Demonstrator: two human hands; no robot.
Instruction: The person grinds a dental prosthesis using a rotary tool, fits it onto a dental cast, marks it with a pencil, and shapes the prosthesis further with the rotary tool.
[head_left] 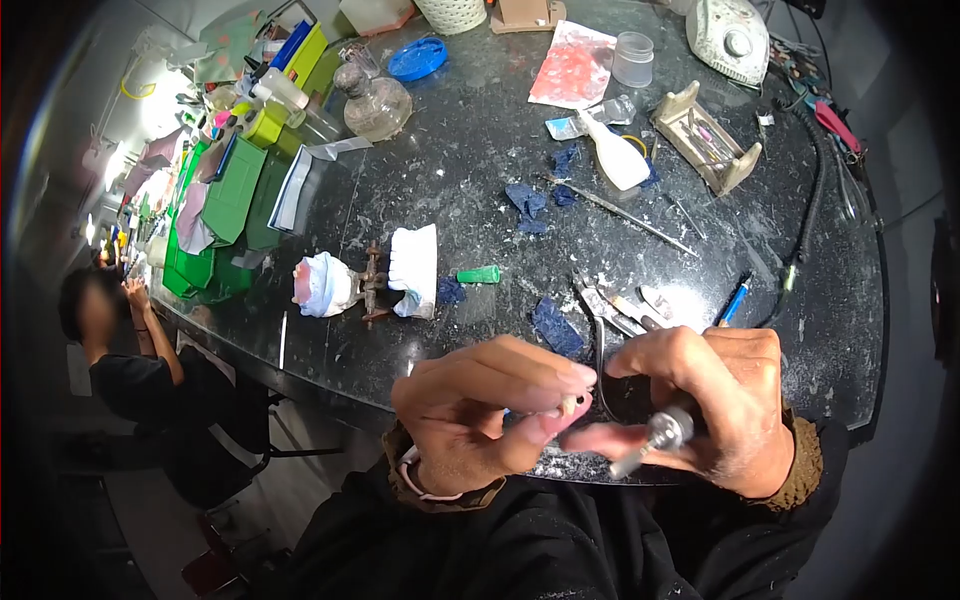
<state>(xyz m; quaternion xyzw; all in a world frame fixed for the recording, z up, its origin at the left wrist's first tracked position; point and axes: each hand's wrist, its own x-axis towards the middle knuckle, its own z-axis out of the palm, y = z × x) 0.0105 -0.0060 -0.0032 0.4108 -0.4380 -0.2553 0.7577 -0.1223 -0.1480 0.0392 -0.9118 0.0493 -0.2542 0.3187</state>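
Observation:
My left hand is closed in a pinch above the table's near edge. Between thumb and fingertips sits a small pink and ivory piece, mostly covered, so its full shape is hidden. My right hand is wrapped round a silvery metal handpiece, whose blurred end points down to the left. The two hands are close together, right thumb near the left fingertips. Ahead of the left hand stands a white plaster dental model on a metal articulator, with a green piece beside it.
Metal hand tools and a blue pen-like tool lie beyond my right hand. Farther back are a white squeeze bottle, a glass flask and green bins. A black cord runs down the right. Another person sits at left.

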